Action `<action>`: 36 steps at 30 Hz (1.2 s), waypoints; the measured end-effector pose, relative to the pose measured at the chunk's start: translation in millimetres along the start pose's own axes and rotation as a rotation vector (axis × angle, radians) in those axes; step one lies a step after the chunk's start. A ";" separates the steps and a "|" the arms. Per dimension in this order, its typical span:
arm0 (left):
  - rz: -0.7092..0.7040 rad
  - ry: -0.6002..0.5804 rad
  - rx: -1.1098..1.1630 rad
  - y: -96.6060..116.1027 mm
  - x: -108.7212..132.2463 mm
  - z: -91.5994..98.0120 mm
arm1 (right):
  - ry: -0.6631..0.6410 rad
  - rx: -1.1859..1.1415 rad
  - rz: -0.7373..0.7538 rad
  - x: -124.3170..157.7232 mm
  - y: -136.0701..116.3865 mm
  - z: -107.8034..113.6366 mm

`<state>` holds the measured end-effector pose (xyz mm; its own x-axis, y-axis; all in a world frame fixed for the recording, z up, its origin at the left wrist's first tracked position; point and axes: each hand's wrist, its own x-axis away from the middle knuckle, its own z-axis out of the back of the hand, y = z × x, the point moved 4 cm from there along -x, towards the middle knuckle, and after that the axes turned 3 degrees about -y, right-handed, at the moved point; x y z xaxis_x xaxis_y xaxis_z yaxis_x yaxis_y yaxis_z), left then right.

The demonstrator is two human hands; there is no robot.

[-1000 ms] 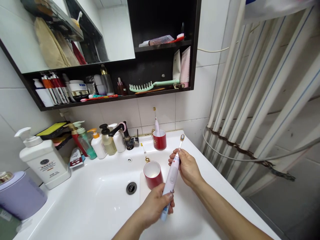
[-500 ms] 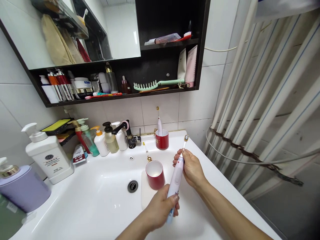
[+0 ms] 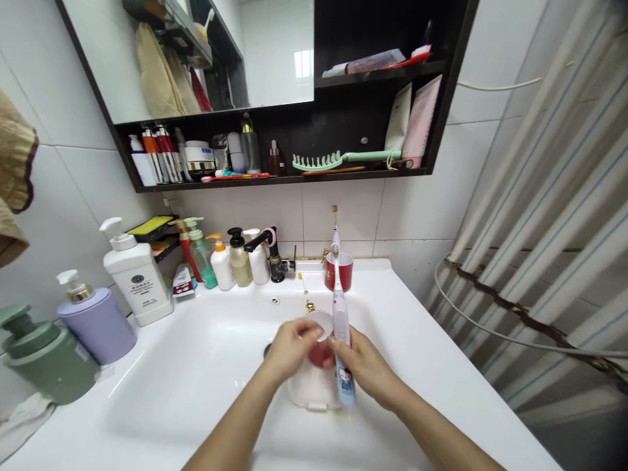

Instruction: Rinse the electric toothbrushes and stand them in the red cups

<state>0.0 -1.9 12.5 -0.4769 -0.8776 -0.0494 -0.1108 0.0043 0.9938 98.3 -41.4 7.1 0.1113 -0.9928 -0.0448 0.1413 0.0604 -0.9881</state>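
Note:
Upright in my right hand (image 3: 366,363) is an electric toothbrush (image 3: 341,314), pink above and light blue below with a cartoon cat print. My left hand (image 3: 292,347) is blurred beside it, fingers curled at the front of a red cup (image 3: 321,353); whether they touch the cup I cannot tell. That cup stands over a pale pink case (image 3: 314,389) in the sink, partly hidden by both hands. Behind, on the sink's back ledge, another red cup (image 3: 346,273) holds a second electric toothbrush (image 3: 335,237). A small yellow-tipped brush head (image 3: 303,282) lies left of it.
A black faucet (image 3: 275,258) rises at the back of the white sink (image 3: 210,353). Pump bottles line the left side, including a purple one (image 3: 98,327) and a green one (image 3: 53,366). A dark shelf (image 3: 284,180) hangs above; pipes (image 3: 530,196) run at right.
My left hand has let go of the toothbrush handle and moved up and left to the cup. My right hand has shifted from the brush's neck down to its handle. The view has swung left.

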 end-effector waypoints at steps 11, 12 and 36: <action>-0.068 0.231 0.404 3.4 -6.7 24.6 | -0.295 -0.028 -0.186 9.8 12.3 -40.0; -0.074 0.229 0.426 4.3 -6.1 24.8 | -0.335 -0.074 -0.199 10.6 11.1 -42.0; -0.093 0.359 0.600 1.0 -4.9 24.3 | -0.245 0.063 -0.171 7.1 12.2 -39.4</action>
<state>-19.0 14.0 11.2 -0.1370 -0.9905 0.0072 -0.6479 0.0951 0.7557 62.0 -51.8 -11.0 0.3136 -0.9351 0.1654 0.2383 -0.0911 -0.9669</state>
